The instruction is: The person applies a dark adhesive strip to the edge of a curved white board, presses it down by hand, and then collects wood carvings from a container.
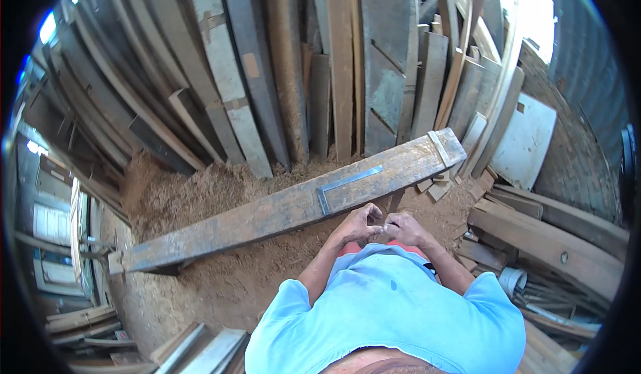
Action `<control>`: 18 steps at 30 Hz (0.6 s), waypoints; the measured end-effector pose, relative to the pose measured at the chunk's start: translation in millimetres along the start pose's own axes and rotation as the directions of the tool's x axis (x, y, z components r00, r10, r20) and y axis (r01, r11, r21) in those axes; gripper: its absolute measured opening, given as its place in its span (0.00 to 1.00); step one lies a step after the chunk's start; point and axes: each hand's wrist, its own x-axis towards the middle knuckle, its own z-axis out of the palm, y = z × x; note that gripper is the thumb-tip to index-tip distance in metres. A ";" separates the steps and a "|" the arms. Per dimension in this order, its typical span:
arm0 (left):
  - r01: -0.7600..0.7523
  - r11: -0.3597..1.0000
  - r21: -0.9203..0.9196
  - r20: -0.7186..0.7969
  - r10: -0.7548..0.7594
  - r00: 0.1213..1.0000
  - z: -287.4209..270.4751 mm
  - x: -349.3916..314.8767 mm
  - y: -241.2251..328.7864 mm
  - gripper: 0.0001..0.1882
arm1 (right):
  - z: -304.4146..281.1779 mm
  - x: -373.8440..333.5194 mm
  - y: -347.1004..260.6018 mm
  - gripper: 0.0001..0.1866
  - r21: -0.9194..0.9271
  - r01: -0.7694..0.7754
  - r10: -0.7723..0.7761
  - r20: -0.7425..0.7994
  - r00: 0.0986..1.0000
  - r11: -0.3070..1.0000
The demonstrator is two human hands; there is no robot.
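My left hand (pixel 360 223) and my right hand (pixel 406 230) meet in front of my blue shirt, just short of a long wooden bench. Both have curled fingers, with the fingertips pinched close together. Whatever may be between them is too small or hidden to make out. On the worn plank top of the bench (pixel 264 215) lies an L-shaped metal carpenter's square (pixel 350 177), beyond my hands and touched by neither. A narrow wooden strip (pixel 440 148) crosses the bench's right end.
Tall boards (pixel 340 67) lean in a dense row behind the bench, with a heap of sawdust (pixel 180 190) at their feet. Stacked beams (pixel 547 240) and a white pipe piece (pixel 512 280) sit to my right. More planks (pixel 203 350) lie at the lower left.
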 end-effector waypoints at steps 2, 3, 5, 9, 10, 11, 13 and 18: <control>0.039 0.982 -0.187 -0.037 -0.047 0.998 5.1 -7.7 -19.4 0.22 | -4.0 10.6 -15.7 0.09 -0.168 0.109 -0.113 -0.015 0.994 0.980; 0.056 0.960 -0.276 -0.048 -0.072 0.996 7.7 -11.3 -27.2 0.23 | -7.4 18.2 -20.8 0.09 -0.083 0.106 -0.107 -0.014 0.994 0.991; -0.070 0.746 -0.662 -0.262 -0.143 0.954 8.4 -16.1 -20.6 0.23 | -19.4 27.4 -40.3 0.11 0.027 0.143 -0.142 -0.052 0.989 0.989; -0.586 0.388 -0.712 -0.702 -0.432 0.567 1.0 -34.6 -31.3 0.29 | -37.3 26.5 -123.4 0.25 0.081 0.369 -0.324 -0.332 0.886 0.926; -0.620 0.361 -0.697 -0.709 -0.479 0.518 -5.0 -35.2 -28.2 0.32 | -47.7 22.3 -137.5 0.28 -0.038 0.434 -0.422 -0.316 0.849 0.900; -0.654 0.335 -0.679 -0.710 -0.525 0.469 -12.3 -35.8 -25.5 0.35 | -58.4 18.5 -149.6 0.32 -0.154 0.492 -0.516 -0.289 0.807 0.857; -0.705 0.311 -0.638 -0.726 -0.549 0.414 -12.2 -30.9 -11.7 0.39 | -68.5 11.8 -160.9 0.38 -0.273 0.573 -0.630 -0.220 0.745 0.773; -0.822 0.022 -0.569 -0.755 -0.410 0.512 10.2 -7.6 59.2 0.38 | -29.8 7.3 -163.4 0.49 -0.321 0.577 -0.505 0.284 0.815 0.751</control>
